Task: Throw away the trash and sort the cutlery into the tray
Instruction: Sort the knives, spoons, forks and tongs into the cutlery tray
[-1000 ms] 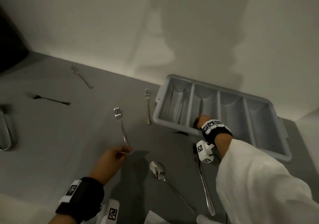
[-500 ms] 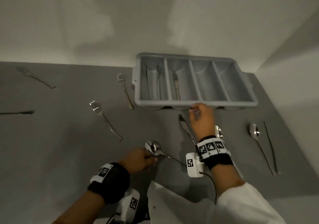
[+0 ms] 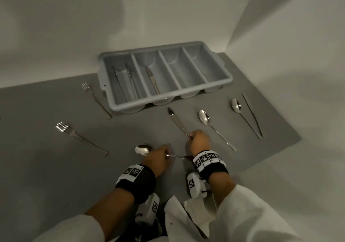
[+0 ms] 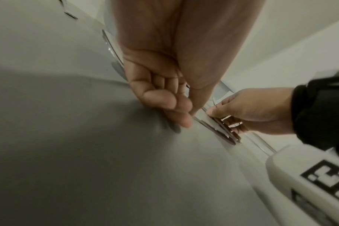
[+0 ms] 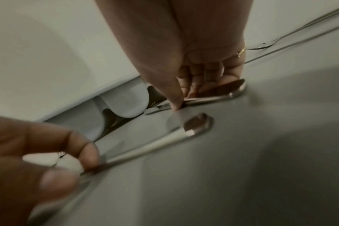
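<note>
- The handle of a spoon (image 3: pixel 143 149) is being pinched by the left hand (image 3: pixel 156 159) at lower centre of the head view; the bowl is lying on the grey table (image 3: pixel 56 176) just left of the knuckles.
- The handle of a knife (image 3: pixel 177 125) is being gripped by the right hand (image 3: pixel 198 142), fingers curled round it, just right of the left hand; the blade is pointing up the frame toward the tray (image 3: pixel 164 74) and is lying flat on the table.
- The grey four-compartment tray is being shown at upper centre, against the wall; thin utensils are lying in its leftmost compartment and another knife (image 3: pixel 152 80) in the second.
- Two forks (image 3: pixel 74 135) are lying at the left of the frame, one (image 3: pixel 95 98) beside the tray's left end.
- Two more spoons (image 3: pixel 214 128) are lying to the right of the hands, the farther one (image 3: pixel 242 115) beside a thin dark utensil (image 3: pixel 253 114) at the right edge of the table.
</note>
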Motion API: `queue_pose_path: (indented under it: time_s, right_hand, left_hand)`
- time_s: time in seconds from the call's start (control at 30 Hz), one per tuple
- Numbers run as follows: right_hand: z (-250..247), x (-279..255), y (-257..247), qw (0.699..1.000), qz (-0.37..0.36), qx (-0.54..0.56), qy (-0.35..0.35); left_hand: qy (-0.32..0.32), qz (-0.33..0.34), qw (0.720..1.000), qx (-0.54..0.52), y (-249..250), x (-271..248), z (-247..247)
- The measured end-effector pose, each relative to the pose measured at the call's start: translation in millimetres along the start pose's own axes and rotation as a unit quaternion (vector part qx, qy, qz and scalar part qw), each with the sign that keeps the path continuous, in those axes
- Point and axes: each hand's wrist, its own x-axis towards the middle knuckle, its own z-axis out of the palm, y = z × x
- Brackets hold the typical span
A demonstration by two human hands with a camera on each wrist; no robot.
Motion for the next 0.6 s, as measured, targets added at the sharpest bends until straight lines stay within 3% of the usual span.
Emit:
queue_pose_path:
  time_s: [0.1, 0.27, 0.43, 0.6]
  right_hand:
    - [0.8, 5.1, -2.5, 0.997, -0.007, -0.069, -0.029]
    - [6.3, 4.2, -6.3, 0.992, -0.013, -0.120, -0.034]
    - [-17.2, -10.8, -7.5, 0.999, 0.019, 0.005, -0.031]
    - [-49.7, -26.3, -8.9, 0.990, -0.032, 0.137, -0.004]
  left_hand:
    - [-0.026, -0.029, 0.999, 0.005, 5.4, 0.8, -3.6]
    - [-0.052, -0.011, 0.994, 0.099, 12.2, 4.3, -5.4]
    - [-0.038, -0.002, 0.995, 0.096, 3.2, -4.3, -20.2]
    - [0.029, 0.106, 0.993, 0.052, -14.5, -14.9, -38.8]
